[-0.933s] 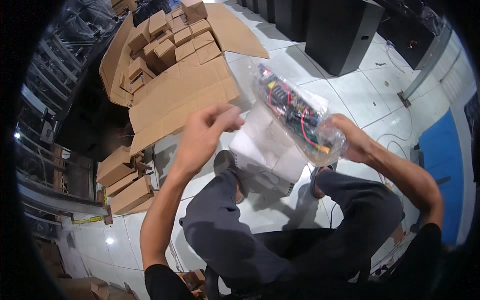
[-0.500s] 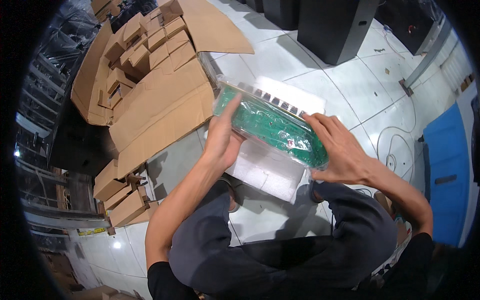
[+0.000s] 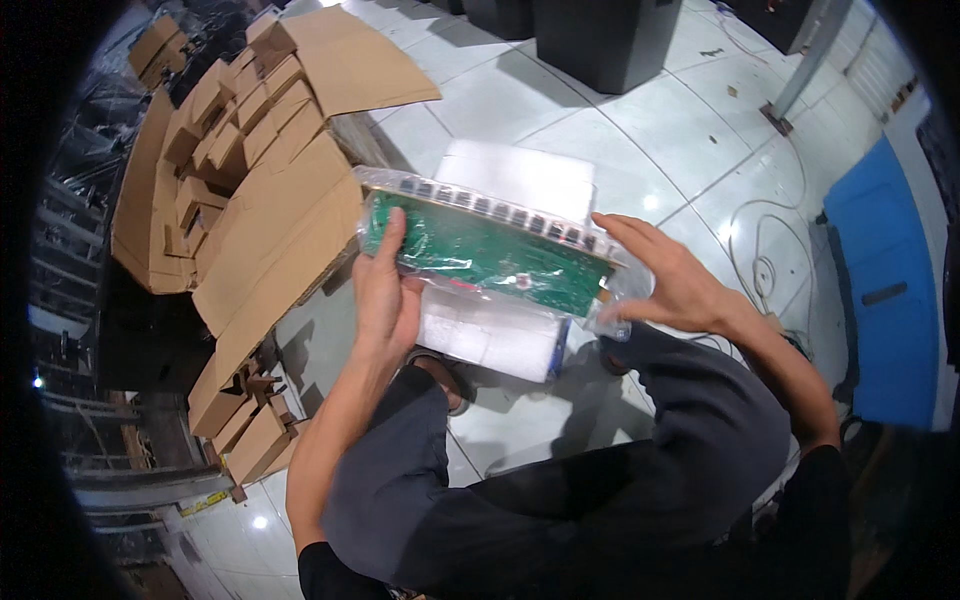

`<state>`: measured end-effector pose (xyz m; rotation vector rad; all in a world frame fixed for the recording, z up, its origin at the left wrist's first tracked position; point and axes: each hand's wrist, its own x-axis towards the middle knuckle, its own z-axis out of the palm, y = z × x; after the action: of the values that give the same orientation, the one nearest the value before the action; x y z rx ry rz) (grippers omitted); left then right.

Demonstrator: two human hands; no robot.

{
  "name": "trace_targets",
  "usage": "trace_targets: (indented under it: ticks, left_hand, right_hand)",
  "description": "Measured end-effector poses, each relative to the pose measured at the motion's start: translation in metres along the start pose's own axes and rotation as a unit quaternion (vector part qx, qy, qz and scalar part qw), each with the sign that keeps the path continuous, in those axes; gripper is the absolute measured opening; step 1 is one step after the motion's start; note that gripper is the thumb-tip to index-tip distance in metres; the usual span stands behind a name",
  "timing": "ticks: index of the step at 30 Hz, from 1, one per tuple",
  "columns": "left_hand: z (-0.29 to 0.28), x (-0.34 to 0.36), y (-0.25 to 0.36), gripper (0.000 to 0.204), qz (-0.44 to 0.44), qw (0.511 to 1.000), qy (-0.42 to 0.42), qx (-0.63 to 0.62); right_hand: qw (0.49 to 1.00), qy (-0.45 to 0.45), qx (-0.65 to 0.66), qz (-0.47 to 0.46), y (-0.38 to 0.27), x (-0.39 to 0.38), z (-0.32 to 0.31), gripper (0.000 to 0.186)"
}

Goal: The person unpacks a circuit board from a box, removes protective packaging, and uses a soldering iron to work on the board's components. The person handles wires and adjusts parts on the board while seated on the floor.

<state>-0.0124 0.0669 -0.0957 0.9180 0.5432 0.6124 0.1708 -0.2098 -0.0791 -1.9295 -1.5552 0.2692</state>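
A long green circuit board point(image 3: 490, 255) in a clear plastic bag is held level above the floor, a row of dark square parts along its far edge. My left hand point(image 3: 385, 300) grips its left end, thumb on top and the other fingers underneath. At the right end, my right hand point(image 3: 675, 280) spans the loose end of the bag point(image 3: 628, 285) between thumb and fingers. Below the board lies white foam point(image 3: 490, 335), partly hidden by it, with a strip of blue at its right edge. More white foam point(image 3: 515, 180) shows beyond the board.
To the left stands an opened cardboard box point(image 3: 275, 220) with cardboard dividers, and more cardboard pieces point(image 3: 255, 440) lie nearer. Black cabinets point(image 3: 605, 40) stand at the far side. A blue panel point(image 3: 890, 300) and a loose white cable point(image 3: 765, 265) are on the right.
The board and both hands have shifted left in view, and the board is tilted less steeply. My right hand has opened somewhat around the bag's end. The surroundings have also shifted left.
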Motion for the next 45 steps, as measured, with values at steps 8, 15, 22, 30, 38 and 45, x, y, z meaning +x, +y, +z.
trace_targets:
  ticks: [8,15,22,30,38,45]
  left_hand:
    - [-0.003,-0.003,-0.005,0.045,-0.043,0.999,0.012,-0.007]
    - [-0.018,0.005,-0.011,0.043,-0.065,0.998,0.009,-0.015]
    - [-0.017,0.004,-0.014,0.045,-0.070,0.997,0.015,-0.020]
    - [-0.006,0.000,-0.017,0.046,-0.084,0.996,0.035,0.003]
    - [-0.013,0.003,-0.018,0.044,-0.077,0.997,0.020,0.013]
    - [-0.019,0.007,-0.019,0.045,-0.094,0.995,0.016,0.021]
  right_hand:
    - [0.929,0.192,0.242,0.205,0.035,-0.065,0.012,0.026]
    - [0.789,0.081,0.451,0.410,0.036,-0.054,0.024,0.041]
    - [0.795,0.091,0.547,0.246,0.040,-0.059,0.012,0.037]
    - [0.639,0.105,0.750,0.132,0.056,-0.075,0.034,0.040]
    - [0.861,0.144,0.437,0.216,0.058,-0.067,0.039,0.042]
    - [0.874,0.151,0.394,0.241,0.045,-0.067,0.042,0.042]
